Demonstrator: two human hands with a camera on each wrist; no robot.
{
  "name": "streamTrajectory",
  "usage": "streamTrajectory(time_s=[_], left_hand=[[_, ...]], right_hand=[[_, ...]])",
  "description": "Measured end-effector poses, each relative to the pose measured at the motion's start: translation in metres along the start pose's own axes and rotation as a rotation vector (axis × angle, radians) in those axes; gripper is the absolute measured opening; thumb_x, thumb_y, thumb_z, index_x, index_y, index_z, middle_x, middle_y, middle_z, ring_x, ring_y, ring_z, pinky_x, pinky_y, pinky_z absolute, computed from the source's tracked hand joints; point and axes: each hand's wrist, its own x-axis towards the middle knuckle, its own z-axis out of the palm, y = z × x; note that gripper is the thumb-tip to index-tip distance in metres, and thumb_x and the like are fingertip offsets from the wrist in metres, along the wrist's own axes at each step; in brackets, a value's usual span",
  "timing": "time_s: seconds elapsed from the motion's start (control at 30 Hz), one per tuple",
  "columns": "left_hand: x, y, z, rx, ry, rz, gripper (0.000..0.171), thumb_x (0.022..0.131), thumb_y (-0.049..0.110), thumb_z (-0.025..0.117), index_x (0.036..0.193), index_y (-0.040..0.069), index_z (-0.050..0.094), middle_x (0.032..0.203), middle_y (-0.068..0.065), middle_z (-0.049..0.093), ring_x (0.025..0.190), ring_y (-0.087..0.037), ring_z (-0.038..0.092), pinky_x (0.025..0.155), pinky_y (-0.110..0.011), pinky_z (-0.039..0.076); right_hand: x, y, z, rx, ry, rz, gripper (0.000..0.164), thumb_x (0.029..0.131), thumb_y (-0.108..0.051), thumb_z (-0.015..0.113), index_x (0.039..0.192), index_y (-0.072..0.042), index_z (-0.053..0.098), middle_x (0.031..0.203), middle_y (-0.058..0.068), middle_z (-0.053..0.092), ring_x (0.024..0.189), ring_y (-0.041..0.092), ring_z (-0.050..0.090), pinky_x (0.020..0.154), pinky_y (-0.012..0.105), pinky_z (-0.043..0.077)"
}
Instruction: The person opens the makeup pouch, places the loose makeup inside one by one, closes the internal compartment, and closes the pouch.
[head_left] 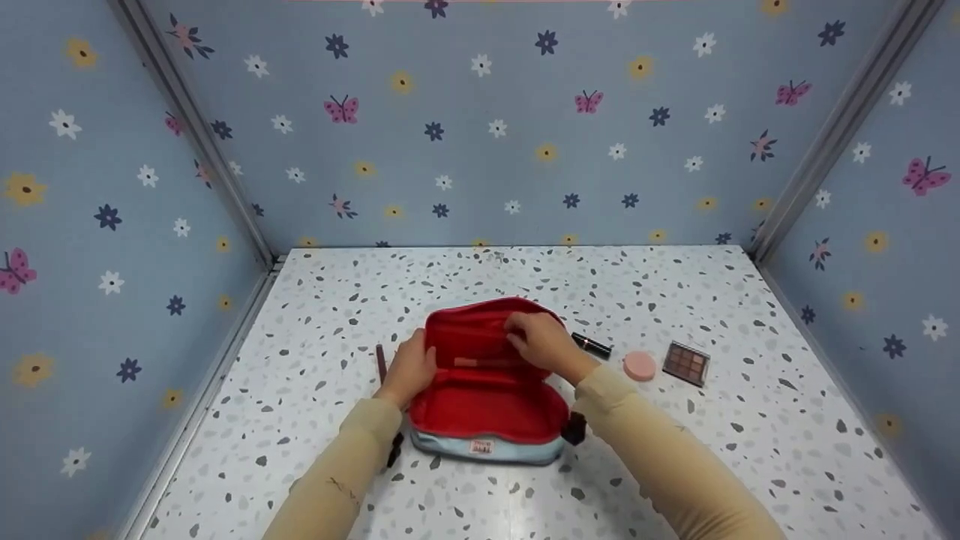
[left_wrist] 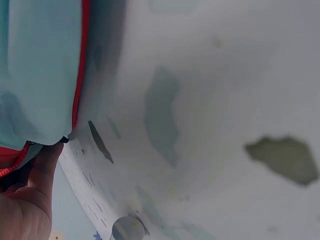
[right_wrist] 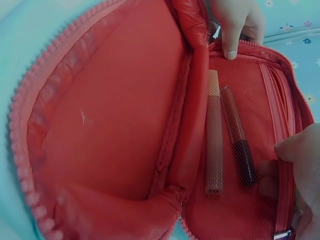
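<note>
An unzipped makeup bag [head_left: 487, 409], light blue outside and red inside, lies with its lid raised. My left hand [head_left: 411, 367] grips the lid's left edge, with the thumb inside and fingers behind. At the lid's right, my right hand [head_left: 544, 341] pinches the upper edge of the mesh pocket [right_wrist: 255, 120], a fingertip showing through the mesh. Behind that mesh lie two slim cosmetic tubes: a pinkish tube [right_wrist: 214, 135] with a gold-toned end and a brown tube [right_wrist: 235, 120] with a black end. The bag's lower half holds nothing visible.
Right of the bag on the speckled table [head_left: 750, 450] are a black tube [head_left: 591, 345], a round pink compact [head_left: 639, 366] and an eyeshadow palette [head_left: 686, 364]. A thin dark pencil-like stick [head_left: 381, 361] lies beside my left hand. Patterned walls [head_left: 480, 150] enclose the table.
</note>
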Motion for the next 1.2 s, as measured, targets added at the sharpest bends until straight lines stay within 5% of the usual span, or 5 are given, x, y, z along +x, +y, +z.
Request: streamTrajectory(time_s=[0.27, 0.77, 0.97, 1.1, 1.2], left_hand=[[-0.025, 0.069, -0.031, -0.081, -0.015, -0.111, 0.025, 0.108, 0.003, 0.049, 0.129, -0.007, 0.058, 0.125, -0.028, 0.071, 0.117, -0.041, 0.069, 0.109, -0.058, 0.055], [0.004, -0.007, 0.008, 0.019, 0.058, -0.051, 0.024, 0.106, 0.012, 0.053, 0.124, -0.003, 0.059, 0.113, -0.023, 0.073, 0.102, -0.034, 0.072, 0.094, -0.054, 0.061], [0.005, -0.004, 0.007, 0.027, 0.044, -0.084, 0.026, 0.106, 0.015, 0.052, 0.124, -0.004, 0.058, 0.113, -0.025, 0.073, 0.105, -0.037, 0.073, 0.097, -0.055, 0.060], [-0.009, 0.033, -0.007, 0.010, 0.059, -0.101, 0.024, 0.105, 0.010, 0.053, 0.121, -0.007, 0.059, 0.111, -0.027, 0.073, 0.105, -0.040, 0.073, 0.097, -0.057, 0.060], [-0.011, 0.042, -0.011, 0.004, 0.067, -0.132, 0.024, 0.103, 0.011, 0.054, 0.119, -0.006, 0.061, 0.110, -0.026, 0.073, 0.104, -0.039, 0.073, 0.097, -0.055, 0.060]], right_hand=[[-0.011, 0.007, -0.019, 0.118, 0.061, -0.016, 0.023, 0.102, -0.006, 0.073, 0.124, 0.000, 0.077, 0.120, 0.017, 0.079, 0.113, 0.032, 0.075, 0.101, 0.048, 0.062], [-0.045, 0.050, -0.051, 0.153, 0.232, -0.024, 0.029, 0.095, -0.002, 0.081, 0.123, 0.006, 0.076, 0.117, 0.023, 0.078, 0.107, 0.041, 0.075, 0.094, 0.056, 0.064], [-0.056, 0.066, -0.057, 0.134, 0.226, 0.033, 0.033, 0.095, -0.004, 0.082, 0.125, 0.006, 0.074, 0.118, 0.025, 0.077, 0.107, 0.042, 0.073, 0.096, 0.057, 0.062], [-0.061, 0.074, -0.058, 0.145, 0.195, 0.095, 0.037, 0.096, -0.006, 0.081, 0.130, 0.007, 0.072, 0.125, 0.026, 0.075, 0.114, 0.042, 0.072, 0.100, 0.058, 0.059], [-0.064, 0.080, -0.056, 0.158, 0.174, 0.141, 0.039, 0.096, -0.007, 0.081, 0.132, 0.007, 0.071, 0.128, 0.025, 0.075, 0.118, 0.042, 0.071, 0.103, 0.058, 0.058]])
